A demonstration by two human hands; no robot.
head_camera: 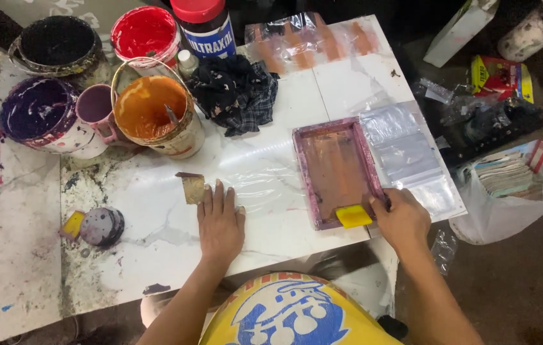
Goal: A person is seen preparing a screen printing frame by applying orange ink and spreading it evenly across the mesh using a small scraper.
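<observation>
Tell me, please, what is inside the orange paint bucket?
Inside the orange paint bucket I see orange paint coating the walls and bottom, and a small tool standing in it. Its lower end is hidden in the paint. How deep the paint is cannot be seen.

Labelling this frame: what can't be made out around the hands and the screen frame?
Head view only:
- Right hand fingers: curled over the yellow squeegee, grip hidden.
- Screen frame: mesh design blurred under ink.
- Left hand: palm contact hidden by its back.
- Orange paint bucket: tool inside mostly sunk.

Screen-printing workshop: paint buckets, printing frame.
</observation>
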